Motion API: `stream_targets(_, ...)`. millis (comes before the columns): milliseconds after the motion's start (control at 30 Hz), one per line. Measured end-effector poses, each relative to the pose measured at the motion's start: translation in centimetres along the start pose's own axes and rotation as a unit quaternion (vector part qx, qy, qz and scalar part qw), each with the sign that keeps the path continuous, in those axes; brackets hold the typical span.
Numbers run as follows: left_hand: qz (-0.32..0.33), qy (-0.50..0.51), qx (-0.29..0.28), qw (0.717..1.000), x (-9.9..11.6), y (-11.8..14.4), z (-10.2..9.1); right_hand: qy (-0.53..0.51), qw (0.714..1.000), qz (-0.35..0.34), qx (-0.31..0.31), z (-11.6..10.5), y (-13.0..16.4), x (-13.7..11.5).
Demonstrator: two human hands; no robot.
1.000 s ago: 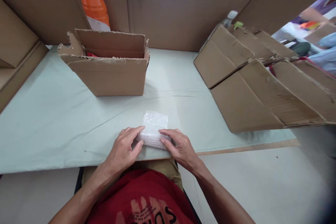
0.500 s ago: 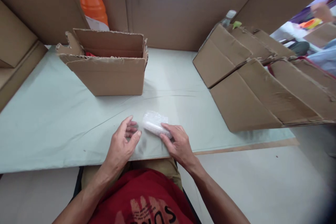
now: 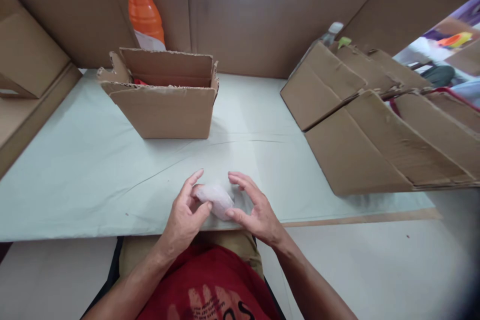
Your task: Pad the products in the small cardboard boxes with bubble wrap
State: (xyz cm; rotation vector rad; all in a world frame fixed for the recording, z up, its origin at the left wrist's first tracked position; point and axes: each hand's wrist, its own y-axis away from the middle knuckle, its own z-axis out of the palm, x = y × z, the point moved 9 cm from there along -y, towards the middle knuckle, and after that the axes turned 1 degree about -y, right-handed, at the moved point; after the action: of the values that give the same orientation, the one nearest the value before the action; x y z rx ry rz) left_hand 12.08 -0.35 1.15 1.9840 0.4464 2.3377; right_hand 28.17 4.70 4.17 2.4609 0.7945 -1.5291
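A small bundle in clear bubble wrap (image 3: 214, 201) is near the front edge of the table; what is inside cannot be made out. My left hand (image 3: 187, 212) grips its left end, thumb in front and some fingers behind. On the other side, my right hand (image 3: 258, 212) is open, with fingers spread and curved. Its thumb tip is at the right end of the bundle, while its fingers are apart from the wrap.
A cardboard box (image 3: 168, 112) with a red thing inside stands beyond my hands, an orange bottle (image 3: 144, 10) behind it. More open cardboard boxes (image 3: 360, 150) fill the right side, with a clear-topped bottle (image 3: 332, 32) behind. Cardboard panels (image 3: 262, 15) wall the back.
The bundle has turned and come nearer the table's front edge. My left hand has closed on its left end; my right hand has let go and spread its fingers.
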Motion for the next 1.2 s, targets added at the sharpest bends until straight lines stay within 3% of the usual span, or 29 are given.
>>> stream_targets(100,0.05,-0.087,-0.016,0.995,0.8,0.1,0.1,-0.001,0.999,0.006,-0.048,0.9,-0.6,-0.3)
stream_targets(200,0.179,-0.223,0.002,0.958,4.1,-0.3,-0.6,0.002,1.0,0.016,-0.014,0.5,-1.0,-0.2)
stream_targets(267,0.306,-0.324,0.037,0.894,8.1,-0.3,-1.3,-0.011,0.999,0.02,0.025,-0.4,-1.0,0.1)
stream_targets(367,0.463,-0.439,0.115,0.761,14.5,-0.6,-2.3,-0.009,0.996,-0.004,0.087,-2.3,-0.7,0.2)
stream_targets(433,0.508,-0.484,0.169,0.693,18.0,-2.0,-3.2,0.004,0.993,-0.018,0.12,-3.5,-0.3,0.2)
stream_targets(500,0.507,-0.518,0.203,0.658,20.4,-4.4,-4.2,0.008,0.99,-0.014,0.138,-4.3,0.1,0.2)
stream_targets(633,0.459,-0.585,0.188,0.642,22.0,-9.1,-5.4,0.001,0.989,-0.003,0.147,-5.1,0.5,0.2)
stream_targets(733,0.467,-0.609,0.154,0.622,21.9,-8.8,-5.1,0.004,0.989,-0.005,0.148,-5.4,0.5,0.2)
stream_targets(933,0.517,-0.602,0.084,0.602,20.0,-0.4,-2.8,0.028,0.982,-0.009,0.188,-7.0,0.1,0.2)
stream_targets(1067,0.502,-0.588,0.041,0.632,18.2,4.8,-2.2,0.027,0.972,0.0,0.235,-9.2,0.1,0.0)
stream_targets(1200,0.493,-0.57,0.064,0.654,17.5,7.1,-3.7,-0.012,0.947,0.013,0.322,-12.6,0.1,-0.7)
